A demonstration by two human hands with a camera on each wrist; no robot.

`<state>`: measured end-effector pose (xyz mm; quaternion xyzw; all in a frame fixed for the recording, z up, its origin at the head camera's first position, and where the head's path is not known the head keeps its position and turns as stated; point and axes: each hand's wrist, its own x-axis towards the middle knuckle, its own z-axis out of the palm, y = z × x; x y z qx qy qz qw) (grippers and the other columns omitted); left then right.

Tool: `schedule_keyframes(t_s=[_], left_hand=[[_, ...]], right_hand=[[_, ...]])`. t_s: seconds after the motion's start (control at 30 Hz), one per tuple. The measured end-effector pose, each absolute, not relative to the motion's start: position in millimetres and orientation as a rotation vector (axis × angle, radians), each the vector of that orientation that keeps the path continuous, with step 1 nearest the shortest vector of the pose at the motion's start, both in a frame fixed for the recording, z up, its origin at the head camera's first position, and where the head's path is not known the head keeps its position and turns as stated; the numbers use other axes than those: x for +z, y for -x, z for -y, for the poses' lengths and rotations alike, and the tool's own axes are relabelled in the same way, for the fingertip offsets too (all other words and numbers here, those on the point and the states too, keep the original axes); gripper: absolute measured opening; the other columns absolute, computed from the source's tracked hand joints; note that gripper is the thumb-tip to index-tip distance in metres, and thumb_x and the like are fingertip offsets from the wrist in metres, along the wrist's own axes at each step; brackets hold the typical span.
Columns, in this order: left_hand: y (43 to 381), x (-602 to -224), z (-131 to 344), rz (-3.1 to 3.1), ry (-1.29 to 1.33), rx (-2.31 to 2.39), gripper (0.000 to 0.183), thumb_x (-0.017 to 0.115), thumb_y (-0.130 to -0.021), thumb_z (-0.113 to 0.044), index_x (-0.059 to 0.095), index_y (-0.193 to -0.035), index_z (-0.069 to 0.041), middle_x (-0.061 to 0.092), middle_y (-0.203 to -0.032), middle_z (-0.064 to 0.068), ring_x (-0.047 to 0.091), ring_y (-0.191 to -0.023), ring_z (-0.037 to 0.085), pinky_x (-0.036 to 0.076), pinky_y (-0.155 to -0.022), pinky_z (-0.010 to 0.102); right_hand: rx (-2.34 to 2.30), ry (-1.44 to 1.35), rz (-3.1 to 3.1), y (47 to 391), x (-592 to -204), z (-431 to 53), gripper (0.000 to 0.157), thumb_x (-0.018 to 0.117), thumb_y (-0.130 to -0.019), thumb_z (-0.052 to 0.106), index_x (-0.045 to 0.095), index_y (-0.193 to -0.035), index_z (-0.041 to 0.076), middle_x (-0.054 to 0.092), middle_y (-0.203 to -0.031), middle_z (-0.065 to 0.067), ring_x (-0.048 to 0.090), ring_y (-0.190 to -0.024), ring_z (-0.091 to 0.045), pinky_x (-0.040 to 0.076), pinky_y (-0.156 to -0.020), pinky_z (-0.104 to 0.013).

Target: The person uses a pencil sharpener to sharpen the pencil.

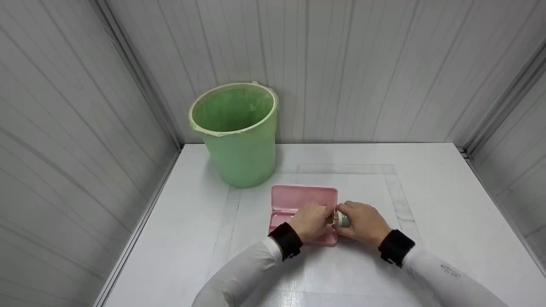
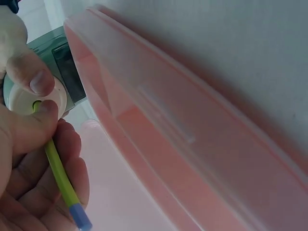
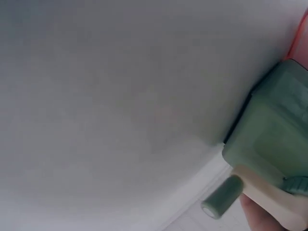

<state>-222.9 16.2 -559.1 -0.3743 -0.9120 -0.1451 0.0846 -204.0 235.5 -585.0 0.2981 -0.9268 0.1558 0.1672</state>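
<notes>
A yellow-green pencil [image 2: 61, 175] with a bluish end runs between the thumb and curled fingers of my left hand [image 1: 311, 221]. Its other end sits in the hole of a white round face on a green crank pencil sharpener [image 1: 344, 220]. My right hand [image 1: 364, 219] grips the sharpener, its thumb [image 2: 36, 77] against that white face in the left wrist view. The right wrist view shows the sharpener's cream crank arm with a green handle knob [image 3: 224, 196]. Beneath and beside the hands lies an opened pink pencil case [image 1: 304, 197], partly hidden by my left hand.
A tall green bucket [image 1: 258, 155] with a pale rim stands behind the pencil case, to the left. White ribbed panels [image 1: 341, 76] enclose the white table [image 1: 426, 183] at the back and sides. Strips of translucent tape [image 1: 345, 169] mark the tabletop.
</notes>
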Motion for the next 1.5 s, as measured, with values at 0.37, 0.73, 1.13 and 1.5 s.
schedule_keyframes(t_s=[0.37, 0.73, 1.13, 1.5], left_hand=[[226.4, -554.7, -15.7, 2.814, 1.163, -0.461, 0.010, 0.088, -0.088, -0.011, 0.080, -0.093, -0.015, 0.080, -0.082, -0.002, 0.064, -0.067, 0.009, 0.054, -0.064, 0.024], [226.7, -551.6, -5.5, 2.941, 1.137, -0.582, 0.011, 0.078, -0.096, -0.003, 0.086, -0.099, -0.011, 0.083, -0.087, 0.000, 0.066, -0.070, 0.009, 0.054, -0.066, 0.021], [226.1, -549.5, -13.3, 2.671, 1.158, -0.047, 0.016, 0.090, -0.093, -0.034, 0.082, -0.087, -0.024, 0.076, -0.075, -0.009, 0.065, -0.062, 0.009, 0.055, -0.057, 0.028], [232.3, -548.2, -8.3, 2.717, 1.251, 0.053, 0.018, 0.084, -0.100, -0.031, 0.082, -0.085, -0.022, 0.066, -0.066, -0.008, 0.042, -0.055, 0.008, 0.044, -0.052, 0.027]], right_hand=[[0.424, -0.868, 2.728, 204.7, -577.0, -235.8, 0.038, 0.090, -0.088, 0.039, 0.071, -0.110, 0.016, 0.066, -0.087, 0.005, 0.056, -0.073, -0.008, 0.055, -0.069, -0.034], [0.508, -0.871, 2.747, 205.3, -577.1, -232.7, 0.040, 0.093, -0.087, 0.041, 0.071, -0.111, 0.016, 0.066, -0.088, 0.005, 0.056, -0.075, -0.007, 0.053, -0.069, -0.032], [0.639, -0.827, 2.750, 206.3, -579.2, -233.5, 0.036, 0.093, -0.084, 0.031, 0.073, -0.111, 0.015, 0.069, -0.090, 0.005, 0.062, -0.079, -0.007, 0.056, -0.073, -0.034], [0.657, -0.797, 2.809, 206.0, -574.3, -232.0, 0.035, 0.092, -0.086, 0.030, 0.073, -0.112, 0.015, 0.068, -0.090, 0.005, 0.060, -0.079, -0.007, 0.054, -0.073, -0.032]])
